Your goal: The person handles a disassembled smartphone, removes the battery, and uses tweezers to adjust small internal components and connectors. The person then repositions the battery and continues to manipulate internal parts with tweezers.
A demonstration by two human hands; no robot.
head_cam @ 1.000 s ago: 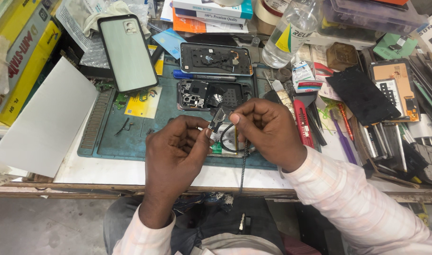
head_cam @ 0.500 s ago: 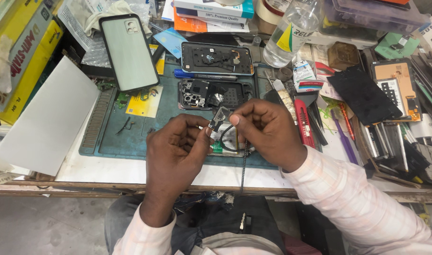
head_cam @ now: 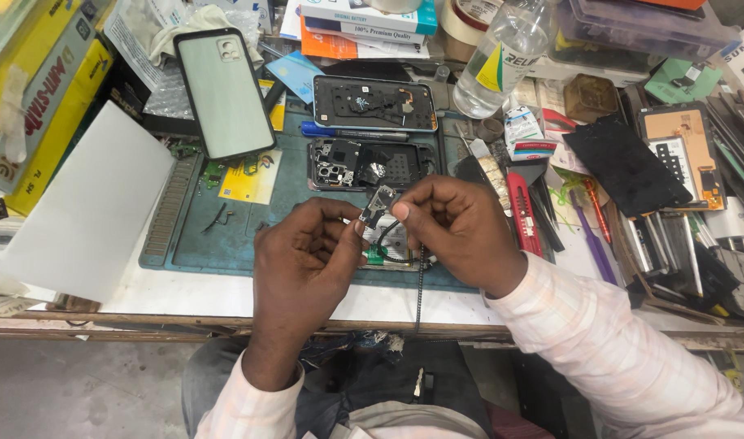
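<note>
A small dark metal phone part (head_cam: 378, 206) is being pinched between the left hand (head_cam: 307, 260) and right hand (head_cam: 453, 228), both grips grasping it above the teal work mat (head_cam: 226, 244), just below an opened dark phone frame (head_cam: 372, 162).

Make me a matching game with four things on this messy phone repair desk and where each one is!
Things:
1. small dark phone part
2. clear plastic bottle
3. phone back cover
4. red-handled tool

Places:
A. just past the right hand, on its outer side
B. pinched between the fingertips of the right hand and the left hand
C. leaning up at the far left of the green mat
D. standing at the far side of the desk

Pairs: 1-B, 2-D, 3-C, 4-A
</note>
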